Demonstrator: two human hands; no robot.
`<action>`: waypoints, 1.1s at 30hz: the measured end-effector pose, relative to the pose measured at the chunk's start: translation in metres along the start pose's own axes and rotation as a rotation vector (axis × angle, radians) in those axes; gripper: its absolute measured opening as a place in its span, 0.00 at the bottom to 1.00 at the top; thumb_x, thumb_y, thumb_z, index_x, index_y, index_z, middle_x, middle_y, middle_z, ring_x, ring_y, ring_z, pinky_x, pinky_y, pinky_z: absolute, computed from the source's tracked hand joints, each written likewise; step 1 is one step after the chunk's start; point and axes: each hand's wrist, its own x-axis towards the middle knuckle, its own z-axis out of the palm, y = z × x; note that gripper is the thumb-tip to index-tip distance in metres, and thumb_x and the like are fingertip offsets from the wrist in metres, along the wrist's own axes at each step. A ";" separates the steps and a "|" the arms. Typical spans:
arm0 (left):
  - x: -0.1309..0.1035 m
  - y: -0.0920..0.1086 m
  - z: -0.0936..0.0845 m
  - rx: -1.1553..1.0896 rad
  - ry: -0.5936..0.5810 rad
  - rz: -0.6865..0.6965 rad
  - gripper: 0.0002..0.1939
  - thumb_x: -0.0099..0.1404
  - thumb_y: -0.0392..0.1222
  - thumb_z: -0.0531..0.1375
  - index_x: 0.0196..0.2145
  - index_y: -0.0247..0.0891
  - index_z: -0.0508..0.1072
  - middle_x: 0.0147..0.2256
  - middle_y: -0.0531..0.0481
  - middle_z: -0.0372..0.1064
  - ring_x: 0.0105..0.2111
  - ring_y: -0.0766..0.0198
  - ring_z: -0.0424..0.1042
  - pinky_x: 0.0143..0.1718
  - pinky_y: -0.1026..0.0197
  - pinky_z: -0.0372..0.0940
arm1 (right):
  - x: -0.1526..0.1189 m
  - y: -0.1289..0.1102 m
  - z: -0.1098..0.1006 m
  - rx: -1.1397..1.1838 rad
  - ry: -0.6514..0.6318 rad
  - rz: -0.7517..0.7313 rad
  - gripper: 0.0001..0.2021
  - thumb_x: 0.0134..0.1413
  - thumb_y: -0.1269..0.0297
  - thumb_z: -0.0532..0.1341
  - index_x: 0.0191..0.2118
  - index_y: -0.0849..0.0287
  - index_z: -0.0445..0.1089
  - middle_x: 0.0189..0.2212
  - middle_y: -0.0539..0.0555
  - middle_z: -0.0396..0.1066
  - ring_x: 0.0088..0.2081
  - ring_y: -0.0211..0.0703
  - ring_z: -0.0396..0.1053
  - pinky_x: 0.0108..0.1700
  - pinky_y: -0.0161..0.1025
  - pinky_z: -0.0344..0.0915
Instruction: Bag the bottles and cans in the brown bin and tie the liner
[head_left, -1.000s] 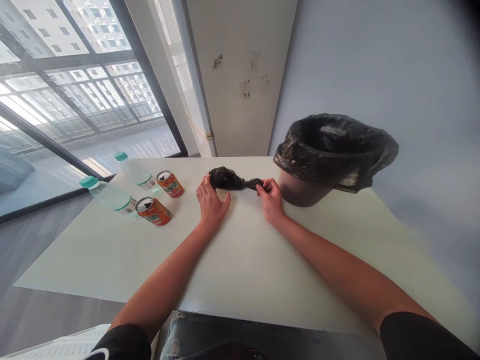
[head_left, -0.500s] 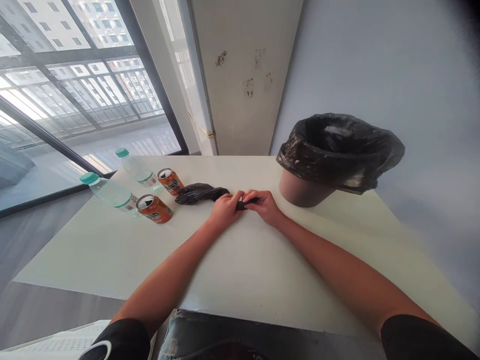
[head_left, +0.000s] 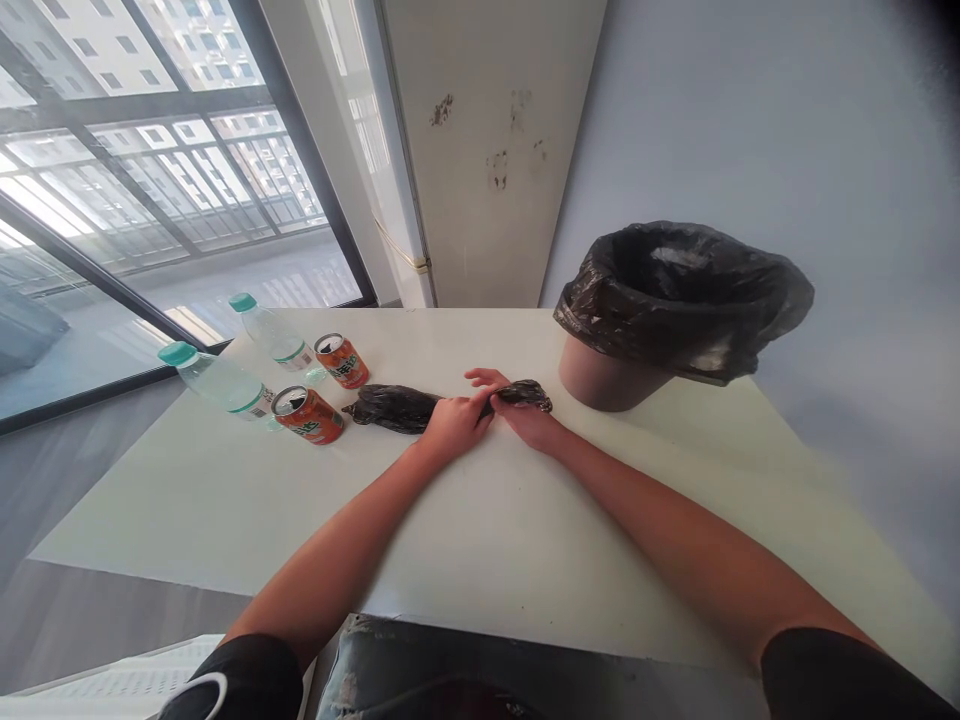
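A black plastic bag (head_left: 396,408) is bunched into a long strip on the table, in front of the drink cans. My left hand (head_left: 456,424) is closed round the middle of it. Across from it, my right hand (head_left: 529,422) has the bag's right end over its palm, with the thumb pressing on it and some fingers stretched out behind. The two hands meet at the fingertips. Part of the bag is hidden under my left fingers.
Two orange drink cans (head_left: 309,415) and two clear bottles with green caps (head_left: 225,384) stand at the left of the white table (head_left: 465,530). At the right, a pinkish bin (head_left: 611,383) carries a black liner (head_left: 645,325). A window (head_left: 180,180) lies beyond.
My right hand has turned over, palm more upward, and the bag's right end now sticks out past it. The bag's left part has shifted slightly toward me and lies flatter.
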 end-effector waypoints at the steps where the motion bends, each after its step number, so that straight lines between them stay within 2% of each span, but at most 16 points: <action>1: 0.000 0.000 0.001 0.013 -0.010 0.018 0.17 0.73 0.45 0.56 0.54 0.39 0.78 0.39 0.42 0.82 0.37 0.51 0.80 0.37 0.57 0.64 | 0.000 -0.001 0.000 0.047 0.065 -0.018 0.24 0.59 0.34 0.66 0.34 0.52 0.73 0.55 0.55 0.74 0.62 0.53 0.67 0.65 0.52 0.64; 3: 0.002 -0.002 -0.001 0.063 -0.033 0.014 0.16 0.75 0.45 0.54 0.51 0.39 0.79 0.38 0.41 0.81 0.36 0.52 0.79 0.36 0.57 0.63 | 0.001 -0.002 -0.003 0.178 0.204 -0.028 0.26 0.60 0.32 0.64 0.30 0.52 0.64 0.39 0.53 0.75 0.50 0.52 0.73 0.60 0.54 0.68; 5: 0.005 -0.007 -0.005 0.094 -0.045 -0.033 0.14 0.74 0.44 0.54 0.45 0.40 0.80 0.37 0.42 0.81 0.36 0.52 0.79 0.36 0.57 0.62 | 0.002 -0.005 -0.006 0.291 0.314 -0.018 0.26 0.59 0.32 0.64 0.32 0.50 0.61 0.29 0.49 0.66 0.38 0.49 0.71 0.53 0.55 0.71; 7: 0.006 -0.011 -0.008 0.115 -0.059 -0.071 0.13 0.73 0.43 0.55 0.42 0.40 0.79 0.37 0.42 0.81 0.36 0.52 0.78 0.36 0.57 0.62 | 0.003 -0.006 -0.007 0.327 0.345 -0.004 0.24 0.57 0.34 0.67 0.36 0.49 0.62 0.26 0.46 0.61 0.33 0.46 0.66 0.47 0.53 0.72; 9: 0.007 -0.013 -0.010 0.121 -0.066 -0.075 0.12 0.72 0.42 0.55 0.43 0.41 0.80 0.38 0.42 0.81 0.37 0.52 0.79 0.36 0.57 0.62 | 0.002 -0.006 -0.006 0.318 0.297 0.018 0.23 0.57 0.36 0.68 0.37 0.49 0.64 0.25 0.45 0.57 0.29 0.43 0.61 0.42 0.49 0.71; 12: 0.008 -0.017 -0.009 0.133 -0.068 -0.035 0.13 0.71 0.40 0.56 0.45 0.42 0.80 0.40 0.43 0.82 0.39 0.52 0.79 0.36 0.57 0.61 | 0.002 -0.004 -0.006 0.353 0.334 -0.001 0.22 0.60 0.38 0.67 0.34 0.50 0.63 0.20 0.42 0.45 0.23 0.39 0.47 0.31 0.42 0.63; 15: 0.010 -0.022 -0.008 0.155 -0.057 -0.031 0.13 0.71 0.39 0.55 0.45 0.42 0.80 0.38 0.42 0.82 0.38 0.51 0.79 0.36 0.56 0.61 | 0.003 0.000 -0.010 0.371 0.518 -0.061 0.22 0.63 0.38 0.64 0.33 0.49 0.62 0.19 0.42 0.39 0.21 0.39 0.41 0.27 0.41 0.56; 17: 0.011 -0.025 -0.009 0.165 -0.047 -0.055 0.13 0.70 0.38 0.55 0.44 0.41 0.80 0.38 0.42 0.81 0.38 0.50 0.79 0.35 0.56 0.60 | 0.005 0.001 -0.012 0.325 0.546 -0.067 0.19 0.62 0.39 0.65 0.35 0.49 0.65 0.21 0.43 0.50 0.23 0.41 0.53 0.33 0.42 0.64; 19: 0.011 -0.026 -0.010 0.162 -0.034 -0.079 0.12 0.69 0.37 0.55 0.42 0.40 0.79 0.37 0.42 0.81 0.38 0.50 0.79 0.36 0.55 0.61 | 0.007 0.003 -0.011 0.268 0.493 -0.046 0.18 0.57 0.42 0.69 0.41 0.48 0.70 0.30 0.47 0.68 0.35 0.44 0.69 0.46 0.45 0.70; 20: 0.010 -0.024 -0.010 0.155 -0.030 -0.082 0.12 0.68 0.37 0.55 0.41 0.40 0.79 0.36 0.42 0.80 0.38 0.50 0.79 0.36 0.55 0.61 | 0.007 0.003 -0.009 0.237 0.433 -0.022 0.19 0.53 0.44 0.73 0.44 0.48 0.73 0.37 0.49 0.74 0.44 0.46 0.72 0.53 0.46 0.69; 23: 0.006 -0.016 -0.007 0.128 -0.068 -0.006 0.12 0.68 0.38 0.56 0.42 0.39 0.79 0.37 0.42 0.81 0.37 0.51 0.79 0.36 0.55 0.62 | 0.006 0.002 -0.002 0.150 0.218 0.039 0.19 0.52 0.44 0.74 0.42 0.50 0.77 0.51 0.53 0.77 0.59 0.50 0.71 0.64 0.49 0.64; 24: 0.005 -0.013 -0.005 0.121 -0.098 0.036 0.12 0.68 0.39 0.56 0.43 0.39 0.79 0.37 0.42 0.81 0.37 0.51 0.79 0.36 0.56 0.62 | 0.004 0.002 0.000 0.139 0.185 0.031 0.19 0.56 0.40 0.71 0.39 0.51 0.76 0.49 0.53 0.78 0.58 0.50 0.71 0.65 0.51 0.64; 26: 0.004 -0.010 -0.002 0.107 -0.143 0.105 0.13 0.70 0.40 0.56 0.44 0.39 0.79 0.38 0.43 0.81 0.37 0.52 0.79 0.36 0.56 0.62 | 0.002 0.004 0.003 0.133 0.199 -0.014 0.24 0.62 0.34 0.63 0.31 0.52 0.71 0.33 0.52 0.76 0.49 0.50 0.76 0.62 0.54 0.67; 28: 0.005 -0.011 -0.001 0.098 -0.145 0.121 0.13 0.70 0.41 0.56 0.45 0.41 0.80 0.38 0.44 0.81 0.37 0.52 0.79 0.37 0.57 0.62 | -0.001 0.006 0.005 0.123 0.265 -0.036 0.28 0.64 0.32 0.59 0.27 0.51 0.65 0.17 0.46 0.60 0.31 0.47 0.73 0.53 0.53 0.72; 30: 0.007 -0.017 -0.004 0.118 -0.131 0.086 0.12 0.69 0.40 0.56 0.44 0.42 0.79 0.38 0.44 0.81 0.38 0.52 0.79 0.37 0.57 0.62 | -0.004 0.009 0.005 0.078 0.330 -0.035 0.29 0.66 0.32 0.57 0.26 0.51 0.61 0.15 0.42 0.47 0.21 0.41 0.60 0.41 0.48 0.71; 33: 0.010 -0.025 -0.011 0.146 -0.119 0.015 0.09 0.67 0.39 0.57 0.38 0.42 0.78 0.35 0.44 0.79 0.36 0.52 0.77 0.35 0.57 0.61 | -0.006 0.011 0.004 -0.116 0.482 -0.058 0.28 0.68 0.34 0.56 0.26 0.52 0.59 0.18 0.44 0.49 0.21 0.39 0.51 0.32 0.42 0.63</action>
